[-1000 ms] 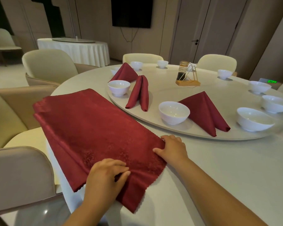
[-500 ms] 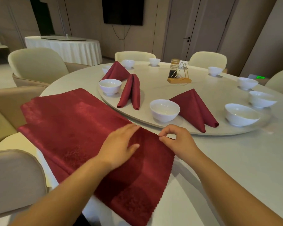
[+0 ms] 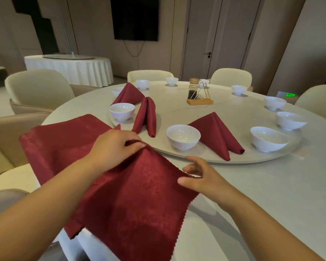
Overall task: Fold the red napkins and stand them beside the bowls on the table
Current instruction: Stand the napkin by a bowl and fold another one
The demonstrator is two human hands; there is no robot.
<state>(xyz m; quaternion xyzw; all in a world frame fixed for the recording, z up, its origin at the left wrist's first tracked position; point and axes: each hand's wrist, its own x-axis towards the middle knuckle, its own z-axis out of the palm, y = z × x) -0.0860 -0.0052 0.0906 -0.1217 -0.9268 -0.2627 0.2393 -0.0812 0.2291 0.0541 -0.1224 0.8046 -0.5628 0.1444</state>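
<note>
A large red napkin (image 3: pixel 135 194) lies flat at the near left of the round white table (image 3: pixel 271 194), hanging over its edge. My left hand (image 3: pixel 113 146) pinches the napkin's far edge and lifts it into a peak. My right hand (image 3: pixel 198 176) holds the napkin's right corner between thumb and fingers. Three folded red napkins stand on the turntable (image 3: pixel 196 110): one (image 3: pixel 216 132) right of the nearest bowl (image 3: pixel 183 136), one (image 3: pixel 147 115) right of the left bowl (image 3: pixel 121 111), one (image 3: pixel 129 95) farther back.
Several more white bowls (image 3: pixel 267 138) ring the turntable's right and far side. A wooden condiment stand (image 3: pixel 199 95) with a jar sits near its middle. Cream chairs (image 3: pixel 38 87) surround the table. A second covered table (image 3: pixel 68 66) stands at the back left.
My left hand moved from lying flat on the cloth to pinching and raising its far edge. My right hand slid down to the napkin's right corner.
</note>
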